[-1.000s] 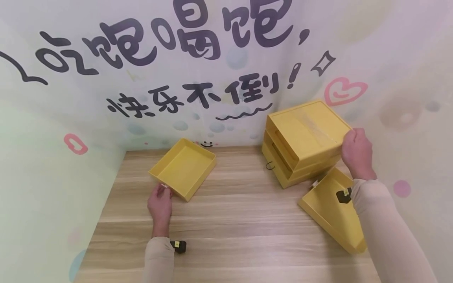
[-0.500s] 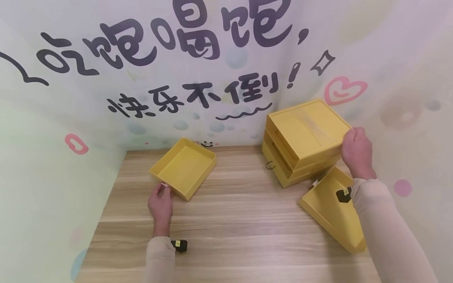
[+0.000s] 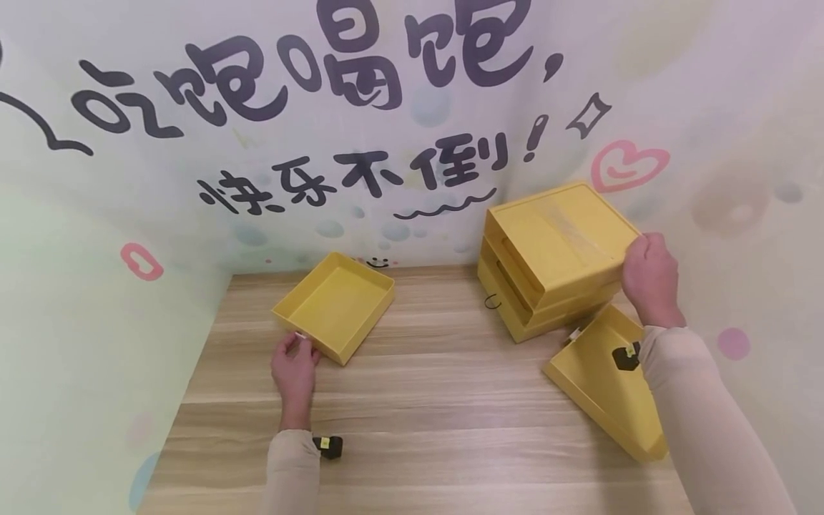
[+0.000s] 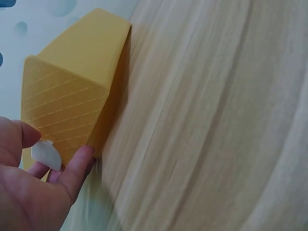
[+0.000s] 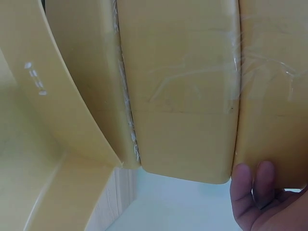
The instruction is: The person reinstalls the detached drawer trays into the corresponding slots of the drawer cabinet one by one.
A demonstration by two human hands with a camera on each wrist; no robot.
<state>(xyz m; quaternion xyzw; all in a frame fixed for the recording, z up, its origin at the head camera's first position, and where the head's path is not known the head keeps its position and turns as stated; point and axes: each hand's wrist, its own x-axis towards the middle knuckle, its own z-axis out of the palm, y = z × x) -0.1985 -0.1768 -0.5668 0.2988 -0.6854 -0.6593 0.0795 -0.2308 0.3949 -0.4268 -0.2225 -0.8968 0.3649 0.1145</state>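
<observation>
A shallow yellow drawer [image 3: 370, 324] lies on the table at the left, its front turned toward me. My left hand [image 3: 295, 375] is at its front; the left wrist view has thumb and fingers around a white knob [image 4: 46, 155], with one fingertip against the patterned front panel. At the right stands a stacked yellow drawer cabinet [image 3: 566, 236] with open slots and clear tape on top. The right hand [image 3: 651, 279] grips its upper near corner; in the right wrist view the fingertips [image 5: 264, 175] curl over the edge of the top tier.
Below my right forearm, a second yellow drawer [image 3: 589, 411] lies tilted against the cabinet, white knob [image 3: 574, 334] beside the stack. A thin dark ring [image 3: 492, 301] hangs at the cabinet's front. Printed walls [image 3: 399, 236] rise behind and beside the wood-grain table [image 3: 444, 400].
One finger of my left hand has spread to the right along the drawer front. The right hand and the cabinet stay where they were.
</observation>
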